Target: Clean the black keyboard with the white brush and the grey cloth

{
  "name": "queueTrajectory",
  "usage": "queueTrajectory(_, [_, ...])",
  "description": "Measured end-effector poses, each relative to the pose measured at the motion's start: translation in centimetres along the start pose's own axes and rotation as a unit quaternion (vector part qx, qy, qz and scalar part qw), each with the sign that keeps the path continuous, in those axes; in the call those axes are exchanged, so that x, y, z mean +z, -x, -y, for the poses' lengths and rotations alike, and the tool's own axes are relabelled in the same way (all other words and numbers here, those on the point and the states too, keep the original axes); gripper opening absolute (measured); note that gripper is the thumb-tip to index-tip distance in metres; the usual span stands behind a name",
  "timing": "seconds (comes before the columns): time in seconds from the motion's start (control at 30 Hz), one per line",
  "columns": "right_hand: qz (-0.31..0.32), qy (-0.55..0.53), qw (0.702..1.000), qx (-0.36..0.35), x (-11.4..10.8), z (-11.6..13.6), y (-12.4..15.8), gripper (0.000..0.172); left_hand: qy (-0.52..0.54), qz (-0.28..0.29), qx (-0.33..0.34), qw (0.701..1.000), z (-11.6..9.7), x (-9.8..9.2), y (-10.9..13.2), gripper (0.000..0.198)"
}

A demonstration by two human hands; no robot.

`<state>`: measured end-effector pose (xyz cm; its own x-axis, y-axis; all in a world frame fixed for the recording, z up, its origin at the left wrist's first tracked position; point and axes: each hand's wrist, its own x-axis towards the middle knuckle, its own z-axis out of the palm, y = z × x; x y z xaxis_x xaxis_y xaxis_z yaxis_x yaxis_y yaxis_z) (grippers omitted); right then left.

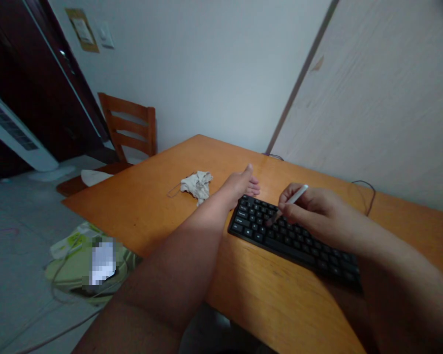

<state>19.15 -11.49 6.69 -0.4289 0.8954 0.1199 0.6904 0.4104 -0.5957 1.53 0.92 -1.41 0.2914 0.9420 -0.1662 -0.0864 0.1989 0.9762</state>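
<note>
A black keyboard [251, 219] lies on the wooden table, its left end toward me and its right part under my right forearm. My right hand [310, 204] pinches a small brush [297, 194] with a white handle, tilted so that its dark bristle tip meets the keys near the left end. My left hand [245, 184] rests at the far left corner of the keyboard, thumb raised and fingers stretched out. Whether its palm touches the keyboard edge I cannot tell. To the left of that hand sits a crumpled pale cloth [198, 184].
The wooden table [162, 187] reaches back to the wall. A wooden chair [129, 128] stands beyond its left edge. On the seat of another spot below lies a green bag [66, 270] with a blurred-out item. A thin cable [372, 194] runs behind the keyboard.
</note>
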Motion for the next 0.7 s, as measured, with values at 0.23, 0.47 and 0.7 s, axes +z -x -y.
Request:
queueTrajectory(0.23, [-0.022, -0.004, 1.000, 0.021, -0.3, -0.9, 0.0, 0.020, -0.002, 0.006, -0.002, 1.000, 0.3, 0.0, -0.3, 0.064])
queueTrajectory(0.47, [-0.019, -0.005, 0.999, 0.043, -0.7, -1.4, 0.2, 0.022, -0.004, 0.009, 0.004, 1.000, 0.3, 0.0, -0.2, 0.068])
queueTrajectory(0.7, [-0.020, -0.012, 0.998, 0.051, -1.0, -2.1, 0.0, 0.025, -0.006, 0.004, 0.002, 1.000, 0.1, 0.1, -0.1, 0.067])
